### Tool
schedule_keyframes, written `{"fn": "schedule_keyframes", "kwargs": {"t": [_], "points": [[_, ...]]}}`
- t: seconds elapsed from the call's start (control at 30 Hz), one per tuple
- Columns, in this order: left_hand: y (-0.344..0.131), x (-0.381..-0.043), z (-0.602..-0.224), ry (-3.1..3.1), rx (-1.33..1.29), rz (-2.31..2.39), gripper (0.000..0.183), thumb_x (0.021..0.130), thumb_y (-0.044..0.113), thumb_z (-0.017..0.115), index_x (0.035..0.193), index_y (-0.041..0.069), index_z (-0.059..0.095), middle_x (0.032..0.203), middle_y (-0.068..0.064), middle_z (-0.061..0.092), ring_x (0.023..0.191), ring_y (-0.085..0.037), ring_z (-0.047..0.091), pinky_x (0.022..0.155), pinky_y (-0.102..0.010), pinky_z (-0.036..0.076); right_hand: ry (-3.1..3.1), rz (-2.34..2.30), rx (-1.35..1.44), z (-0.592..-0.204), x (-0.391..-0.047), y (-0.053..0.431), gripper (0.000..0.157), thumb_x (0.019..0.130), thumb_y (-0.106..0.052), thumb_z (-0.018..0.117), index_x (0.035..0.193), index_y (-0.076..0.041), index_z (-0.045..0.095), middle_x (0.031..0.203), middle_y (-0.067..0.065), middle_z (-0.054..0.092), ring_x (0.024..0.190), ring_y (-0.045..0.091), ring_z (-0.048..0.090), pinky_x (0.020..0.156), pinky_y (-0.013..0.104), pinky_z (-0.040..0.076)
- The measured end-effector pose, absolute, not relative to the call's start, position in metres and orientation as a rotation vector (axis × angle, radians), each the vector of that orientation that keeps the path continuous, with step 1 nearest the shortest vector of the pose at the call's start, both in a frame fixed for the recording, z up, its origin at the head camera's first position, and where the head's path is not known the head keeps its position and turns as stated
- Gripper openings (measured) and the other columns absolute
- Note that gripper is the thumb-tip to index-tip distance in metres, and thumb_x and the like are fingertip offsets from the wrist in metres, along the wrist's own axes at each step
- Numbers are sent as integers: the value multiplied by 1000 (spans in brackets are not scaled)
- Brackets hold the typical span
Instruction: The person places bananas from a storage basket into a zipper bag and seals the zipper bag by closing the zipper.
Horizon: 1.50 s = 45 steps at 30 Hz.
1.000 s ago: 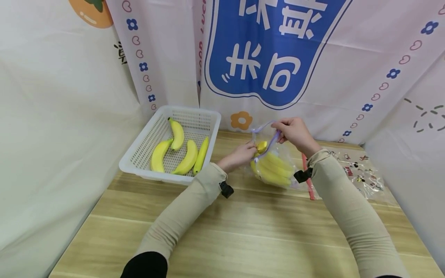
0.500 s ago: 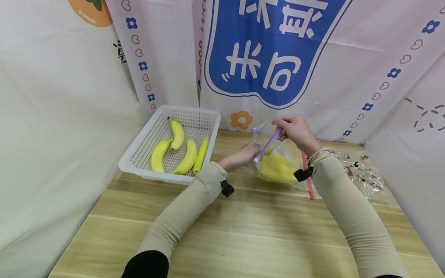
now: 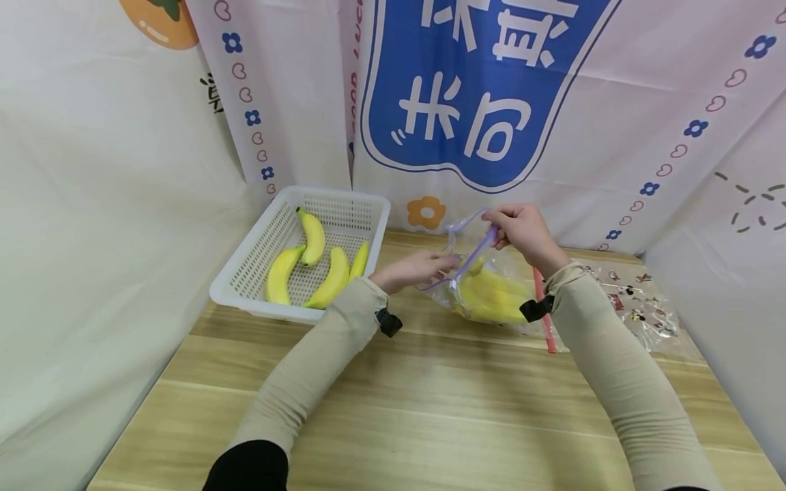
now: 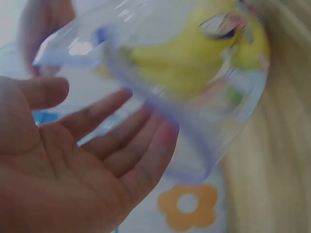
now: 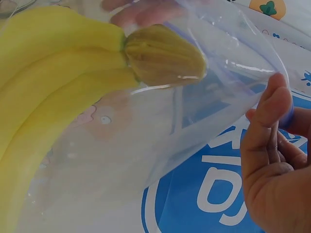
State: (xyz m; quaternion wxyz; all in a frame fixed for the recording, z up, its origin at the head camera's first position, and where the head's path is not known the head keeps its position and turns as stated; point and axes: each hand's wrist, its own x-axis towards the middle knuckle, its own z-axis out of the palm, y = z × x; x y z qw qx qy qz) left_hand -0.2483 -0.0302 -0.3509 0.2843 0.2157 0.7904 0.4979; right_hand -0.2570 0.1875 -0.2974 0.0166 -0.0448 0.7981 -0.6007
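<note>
A clear zip bag (image 5: 126, 160) with a purple zip edge (image 3: 474, 256) holds a bunch of bananas (image 3: 491, 294); the joined brown stem end faces the bag's mouth in the right wrist view. My right hand (image 3: 523, 233) pinches the bag's upper rim between thumb and fingers. At the mouth's left side is my left hand (image 4: 92, 150), its fingers extended and loosely spread, palm showing, with nothing gripped. Its fingertips are at the purple edge in the left wrist view; whether they touch it I cannot tell.
A white perforated basket (image 3: 245, 290) with several single bananas (image 3: 331, 278) stands to the left. Right of the filled bag lies a flat printed plastic bag (image 3: 638, 307) with a red edge. A printed cloth (image 3: 393, 184) hangs behind the wooden table (image 3: 430, 409).
My left hand first held the bunch's stem end at the bag's mouth. The bunch went deeper in, and the left hand let go and drew back left. My right hand stays on the rim.
</note>
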Motion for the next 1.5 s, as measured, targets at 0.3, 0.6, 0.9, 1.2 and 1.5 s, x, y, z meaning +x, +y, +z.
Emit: {"fn": "schedule_keyframes", "kwargs": {"t": [0.3, 0.6, 0.9, 1.2, 1.5], "points": [[-79, -270, -328, 2155, 406, 1342, 40, 102, 28, 40, 128, 0, 52, 127, -18, 55, 113, -28, 56, 91, -39, 48, 2487, -1840, -126, -297, -256, 189, 28, 93, -18, 62, 99, 9, 66, 61, 5, 61, 48, 12, 56, 49, 24, 52], [-126, -295, -320, 2170, 262, 1352, 44, 103, 32, 36, 134, 1, 44, 129, -17, 52, 119, -32, 51, 93, -41, 47, 2503, -1814, -114, -296, -256, 190, 27, 93, -18, 62, 99, 8, 66, 62, 5, 61, 48, 11, 55, 49, 23, 52], [-164, -315, -334, 2196, 125, 1362, 48, 103, 33, 36, 136, -2, 39, 131, -23, 47, 118, -35, 50, 94, -44, 46, 2509, -1804, -123, -295, -254, 193, 25, 93, -17, 61, 97, 8, 67, 61, 6, 61, 48, 11, 55, 49, 24, 52], [-187, -324, -351, 2211, -5, 1304, 48, 104, 29, 33, 137, -5, 36, 135, -27, 42, 122, -38, 46, 97, -47, 43, 2500, -1805, -129, -296, -253, 195, 28, 93, -20, 63, 97, 8, 66, 60, 5, 61, 47, 10, 54, 48, 23, 51], [-204, -325, -363, 2167, -132, 1290, 53, 103, 33, 33, 140, -5, 34, 137, -26, 41, 124, -38, 44, 97, -45, 43, 2509, -1795, -136, -295, -253, 197, 27, 93, -19, 62, 97, 7, 66, 60, 5, 61, 47, 10, 54, 48, 23, 51]]}}
